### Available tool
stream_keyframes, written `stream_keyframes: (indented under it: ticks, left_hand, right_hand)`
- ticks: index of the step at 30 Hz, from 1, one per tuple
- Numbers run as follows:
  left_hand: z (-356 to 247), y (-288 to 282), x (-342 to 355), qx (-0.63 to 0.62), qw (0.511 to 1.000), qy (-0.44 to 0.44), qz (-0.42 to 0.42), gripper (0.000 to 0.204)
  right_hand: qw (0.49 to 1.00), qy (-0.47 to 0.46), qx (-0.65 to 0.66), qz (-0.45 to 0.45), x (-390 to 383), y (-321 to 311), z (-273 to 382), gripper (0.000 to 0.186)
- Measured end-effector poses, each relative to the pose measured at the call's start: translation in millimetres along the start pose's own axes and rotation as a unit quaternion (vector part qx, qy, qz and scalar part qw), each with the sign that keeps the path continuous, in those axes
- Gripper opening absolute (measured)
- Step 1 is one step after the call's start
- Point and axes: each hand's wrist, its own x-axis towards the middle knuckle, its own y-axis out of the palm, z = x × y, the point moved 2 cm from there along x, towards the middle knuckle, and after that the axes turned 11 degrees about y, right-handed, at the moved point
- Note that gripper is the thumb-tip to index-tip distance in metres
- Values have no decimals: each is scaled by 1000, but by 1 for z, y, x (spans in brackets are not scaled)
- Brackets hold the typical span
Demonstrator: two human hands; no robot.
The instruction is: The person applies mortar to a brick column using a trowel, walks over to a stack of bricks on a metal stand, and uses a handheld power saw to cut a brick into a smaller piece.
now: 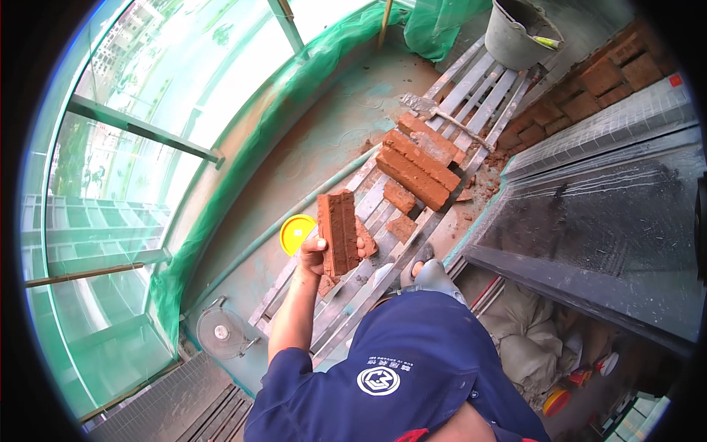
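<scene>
My left hand (pixel 314 255) grips a reddish broken brick (pixel 336 230) held upright, its thumb on the near side and fingertips showing at the far edge. The brick is over a slatted metal platform (pixel 278 295). Just beyond it, stacked reddish bricks (pixel 418 169) and smaller broken pieces (pixel 400 197) lie on the slats. A long-handled tool (pixel 460 127), crusted at its head, lies behind the stack. A yellow round lid (pixel 297 234) is left of the held brick. My right hand is not visible.
A grey bucket (pixel 515 40) stands at the platform's far end, beside brickwork (pixel 596 81). Green netting (pixel 188 217) lines the glazed wall at left. A grey pipe (pixel 254 261) runs along the floor. At right are a dark panel (pixel 582 228) and sacks (pixel 526 335).
</scene>
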Motion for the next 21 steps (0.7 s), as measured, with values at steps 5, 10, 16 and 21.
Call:
stream_keyframes:
  ticks: [5,10,16,21]
  left_hand:
    - [14,17,5,-28,1000,-10,10,86]
    - [28,7,15,9,1000,8,0,81]
    - [35,-3,32,330,936,58,-106,72]
    - [49,13,44,330,917,98,-200,61]
  right_hand:
    - [1000,-3,3,16,0,2,-4,39]
    - [999,-9,5,44,-3,1,0,40]
    - [978,77,57,186,-26,25,6,44]
    - [995,-52,36,72,-47,54,11,40]
